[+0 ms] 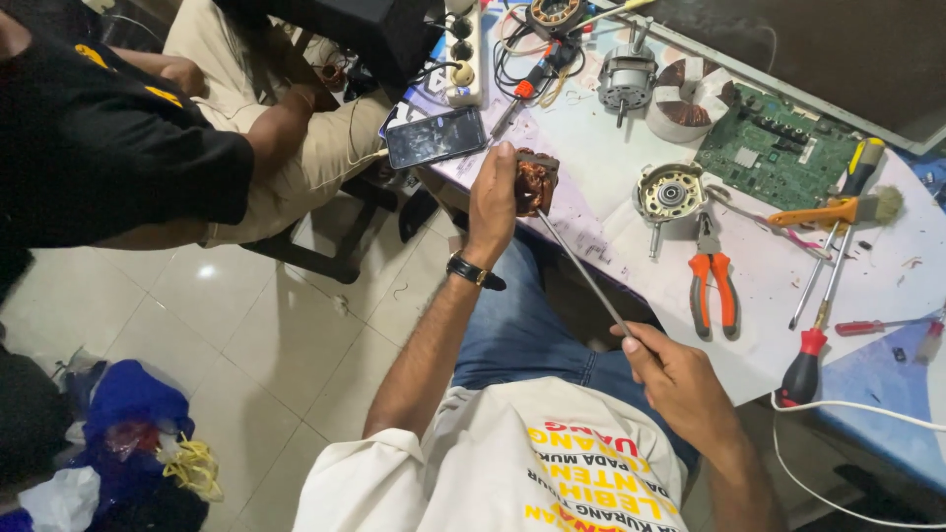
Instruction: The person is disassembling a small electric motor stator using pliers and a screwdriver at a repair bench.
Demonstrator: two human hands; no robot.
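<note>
Motor coil (535,184), a block of copper windings, sits clamped in the fingers of the left hand (493,202), held in the air just off the near-left edge of the bench (631,212), above the person's jeans. A thin metal rod (581,271) is pinched in the closed fingers of the right hand (680,379); its long axis runs from the hand at 5 o'clock up to the coil at 11 o'clock, the tip touching the coil's underside. Both hands work over the gap between lap and bench edge; open tiled floor (266,345) lies to 9 o'clock. A second person sits on a chair at 10 o'clock, well apart. On the bench, a phone (435,137) lies at the edge just beyond the coil at 11 o'clock. An orange-handled pair of pliers (711,291) lies near the rod at 3 o'clock, below a round motor housing (670,194). Screwdrivers (823,305), a brush (838,210) and a green circuit board (778,146) lie farther right.
</note>
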